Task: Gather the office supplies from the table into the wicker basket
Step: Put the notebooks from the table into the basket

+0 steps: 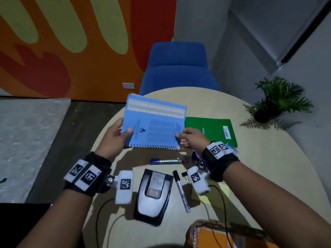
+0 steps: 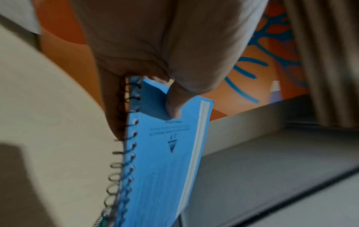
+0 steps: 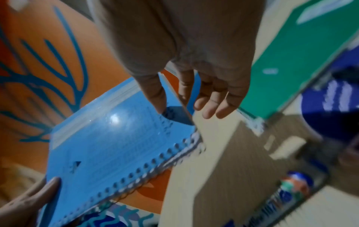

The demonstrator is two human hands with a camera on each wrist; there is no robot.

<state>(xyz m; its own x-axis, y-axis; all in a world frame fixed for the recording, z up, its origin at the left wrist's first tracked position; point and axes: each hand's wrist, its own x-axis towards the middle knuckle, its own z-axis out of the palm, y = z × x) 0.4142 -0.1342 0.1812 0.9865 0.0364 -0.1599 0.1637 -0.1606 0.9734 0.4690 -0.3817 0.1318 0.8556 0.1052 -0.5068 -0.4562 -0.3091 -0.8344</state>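
Notebook [image 1: 154,126] light blue, black print; second notebook [image 1: 211,130] green; chair [image 1: 177,67] blue; wall [image 1: 71,42] orange-red-yellow.

Dim room. Orange wall [image 1: 86,42] with yellow and red shapes at 11 o'clock; blue chair [image 1: 177,68] at 12; potted plant [image 1: 275,102] at 2; grey wall [image 1: 250,33] at 1.

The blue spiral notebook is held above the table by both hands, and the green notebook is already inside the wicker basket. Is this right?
Not quite. The green notebook lies on the table, not in the wicker basket, as the head view shows. Both hands, left and right, do hold the blue spiral notebook.
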